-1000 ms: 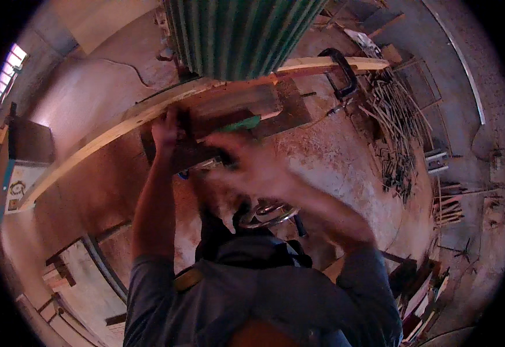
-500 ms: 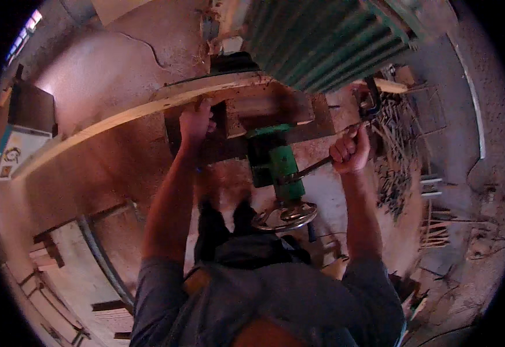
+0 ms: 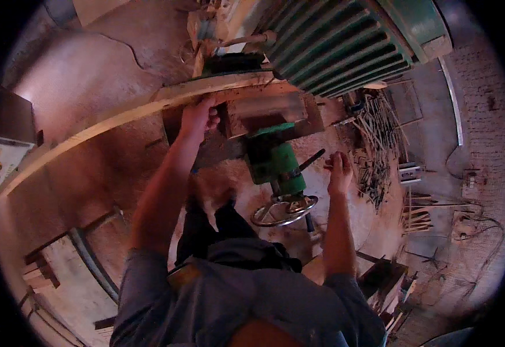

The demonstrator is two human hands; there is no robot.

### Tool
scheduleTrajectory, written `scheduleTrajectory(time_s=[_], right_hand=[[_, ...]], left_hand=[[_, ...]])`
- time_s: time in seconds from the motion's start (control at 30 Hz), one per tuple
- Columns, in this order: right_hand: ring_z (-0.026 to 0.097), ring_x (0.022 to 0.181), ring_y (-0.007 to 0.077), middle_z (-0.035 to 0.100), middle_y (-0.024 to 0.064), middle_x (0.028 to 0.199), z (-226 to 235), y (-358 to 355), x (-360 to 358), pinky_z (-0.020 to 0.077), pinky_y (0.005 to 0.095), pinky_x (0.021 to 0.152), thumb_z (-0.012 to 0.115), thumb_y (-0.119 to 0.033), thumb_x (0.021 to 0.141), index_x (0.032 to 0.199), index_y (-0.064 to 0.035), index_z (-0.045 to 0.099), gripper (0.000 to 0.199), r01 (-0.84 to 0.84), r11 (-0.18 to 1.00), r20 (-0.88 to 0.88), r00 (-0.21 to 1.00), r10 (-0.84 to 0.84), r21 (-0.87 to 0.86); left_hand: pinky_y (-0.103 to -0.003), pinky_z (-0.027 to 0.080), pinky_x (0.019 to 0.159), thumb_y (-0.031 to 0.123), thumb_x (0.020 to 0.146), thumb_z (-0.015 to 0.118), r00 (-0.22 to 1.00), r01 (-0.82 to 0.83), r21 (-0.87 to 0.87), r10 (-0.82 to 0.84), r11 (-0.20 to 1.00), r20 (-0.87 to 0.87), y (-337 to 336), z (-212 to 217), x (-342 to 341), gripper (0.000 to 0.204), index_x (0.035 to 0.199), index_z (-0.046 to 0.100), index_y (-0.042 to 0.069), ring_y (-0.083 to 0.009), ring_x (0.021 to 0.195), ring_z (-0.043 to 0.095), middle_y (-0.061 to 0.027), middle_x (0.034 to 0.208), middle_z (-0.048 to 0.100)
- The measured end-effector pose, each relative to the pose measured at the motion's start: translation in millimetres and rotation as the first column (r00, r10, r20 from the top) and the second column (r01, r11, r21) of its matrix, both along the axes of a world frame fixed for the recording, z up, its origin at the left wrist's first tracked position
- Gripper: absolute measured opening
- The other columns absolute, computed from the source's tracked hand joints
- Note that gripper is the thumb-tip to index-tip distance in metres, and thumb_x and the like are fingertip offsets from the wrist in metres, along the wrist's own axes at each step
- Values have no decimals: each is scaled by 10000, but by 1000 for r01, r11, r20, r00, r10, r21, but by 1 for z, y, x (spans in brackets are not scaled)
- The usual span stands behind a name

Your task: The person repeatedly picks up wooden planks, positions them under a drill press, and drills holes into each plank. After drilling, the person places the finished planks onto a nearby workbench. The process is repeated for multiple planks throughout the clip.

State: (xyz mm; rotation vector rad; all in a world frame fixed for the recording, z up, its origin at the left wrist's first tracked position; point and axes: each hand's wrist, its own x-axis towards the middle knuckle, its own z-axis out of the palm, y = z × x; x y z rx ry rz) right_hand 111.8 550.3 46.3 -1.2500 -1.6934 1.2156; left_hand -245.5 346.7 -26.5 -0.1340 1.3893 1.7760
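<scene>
A long pale wooden board curves across the view, its right end beneath the green ribbed motor. My left hand is closed at the board's near edge, its fingers curled and partly hidden. Below the board stands a green machine column with a shiny handwheel at its near end. From the column a dark lever sticks out to the right. Just right of the lever's tip is my right hand, apart from it, fingers loosely bent and holding nothing.
Many thin wood offcuts lie heaped on the floor at right. A white-fronted cabinet stands at far left. Large panels lie at lower left, and a box of wood pieces sits at lower right.
My right hand has let go of the lever and moved down, and the lever now points up more steeply. My left hand stays at the board. The whole view has shifted slightly.
</scene>
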Motion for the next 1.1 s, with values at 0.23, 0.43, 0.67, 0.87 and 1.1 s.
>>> scheduleTrajectory(time_s=[0.23,0.43,0.67,0.87,1.1], right_hand=[[603,699,167,622,87,892,31,-26,16,523,315,620,534,-228,928,1033,-13,590,246,-6,995,-55,999,1,-96],[576,673,172,600,74,839,47,-29,11,496,322,609,533,-254,935,959,-35,589,227,-167,983,-157,976,153,-79],[593,898,302,596,167,1016,64,-131,-72,487,411,803,624,-203,862,1155,-13,538,359,-803,567,79,587,806,184],[538,1079,379,558,228,1161,71,-278,-131,428,427,923,683,-172,781,1235,10,486,527,-921,-211,501,-20,865,328],[591,943,244,608,187,1048,12,-347,-142,463,342,808,643,-155,826,1189,23,505,428,-875,-364,302,-458,836,-318]], left_hand=[[-334,519,512,300,883,590,971,-234,45,235,971,-34,-67,-13,-17,253,999,547,80,-202,648,632,-67,796,604],[-342,494,567,266,886,578,874,-463,153,478,873,-84,-259,3,-57,193,1001,559,112,-230,759,636,-61,883,628],[-274,436,673,316,857,620,551,-639,448,779,625,-301,-424,77,58,192,908,549,145,-123,819,550,12,852,554],[-364,501,714,178,876,568,493,-702,493,850,515,-185,-438,51,170,362,1208,491,57,-209,856,583,-69,957,582],[-329,509,721,381,911,565,488,-783,384,866,489,-108,-442,65,226,457,1227,478,62,-177,895,593,-44,1025,588]])
